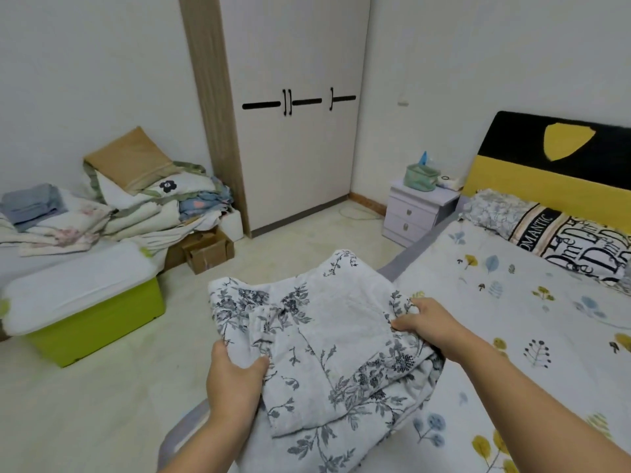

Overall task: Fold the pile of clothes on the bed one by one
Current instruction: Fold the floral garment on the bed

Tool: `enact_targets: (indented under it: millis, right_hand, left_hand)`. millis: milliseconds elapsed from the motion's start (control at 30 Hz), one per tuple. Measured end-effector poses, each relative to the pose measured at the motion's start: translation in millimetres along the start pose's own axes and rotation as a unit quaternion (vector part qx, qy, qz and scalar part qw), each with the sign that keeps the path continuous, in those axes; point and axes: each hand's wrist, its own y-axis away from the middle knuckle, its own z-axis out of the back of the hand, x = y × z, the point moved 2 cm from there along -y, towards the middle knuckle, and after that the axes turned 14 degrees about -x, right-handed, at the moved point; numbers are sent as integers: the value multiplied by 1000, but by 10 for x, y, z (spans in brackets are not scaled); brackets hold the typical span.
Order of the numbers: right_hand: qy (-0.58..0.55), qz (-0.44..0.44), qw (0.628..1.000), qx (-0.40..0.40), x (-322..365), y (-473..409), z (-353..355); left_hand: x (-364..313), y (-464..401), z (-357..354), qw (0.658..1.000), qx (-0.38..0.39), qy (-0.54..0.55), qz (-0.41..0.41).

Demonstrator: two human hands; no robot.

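Observation:
A white garment with a grey-blue floral print is held up in front of me over the near left corner of the bed. It is partly folded, with layers lying over one another. My left hand grips its lower left edge, thumb on top of the cloth. My right hand pinches its right edge with curled fingers. The lower part of the garment hangs down onto the bed's corner.
Pillows lie at the yellow and black headboard. A purple nightstand stands beside the bed. To the left are a green bin with a white lid, a cardboard box and heaped bedding. A white wardrobe stands behind.

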Motion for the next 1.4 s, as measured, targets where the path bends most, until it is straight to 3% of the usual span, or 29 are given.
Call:
enact_targets:
  millis: [367,500,600,667,733,767,800,833,900,1000,1067,1167,1300,1400]
  right_hand:
    - [52,37,994,83,-380,-823,-568]
    - [178,80,979,52,-642,-972,-894]
    - [310,83,947,15,-765,-936,-1066]
    - [374,60,925,-37,-808,-876,-1147]
    - [368,82,923,-78,-736,-749,-1302]
    - [369,110,920,-69,-687,-656,-1413]
    - [374,137,916,-39,-672,-565,-1550]
    - [384,151,911,5,-680,-475,-1684]
    - [394,144,904,79,-803,-407,-1905]
    - [389,131,905,112,-980,-425,-2043]
    - [382,138,907,112,-1034,-411,-2102]
    - [380,153,905,118,-1025,-356,-2201]
    - [379,149,904,130,-961,-378,-2257]
    - [394,157,896,133,-905,-407,-2285]
  left_hand:
    - [573,61,-277,993,-69,-34,93]
    - [867,25,-296,983,-62,-84,152]
    - [954,35,-292,968,-65,-170,172]
    - [886,19,-275,950,-95,-277,105]
    - [822,-50,-348,918,-105,-365,-119]
    - [834,-69,-452,884,-90,-385,-251]
    - [807,-54,-561,850,-47,-399,-341]
    - [801,-57,-651,825,6,-418,-381]
    - [804,-103,-788,791,141,-482,-348]
    - [999,-151,-826,767,209,-520,-313]
    - [1189,-165,-819,758,220,-539,-296]
    - [1307,-230,-783,781,181,-521,-295]
    - [1343,-313,-713,787,226,-523,-238]
    - [1346,-354,-710,796,219,-517,-227]
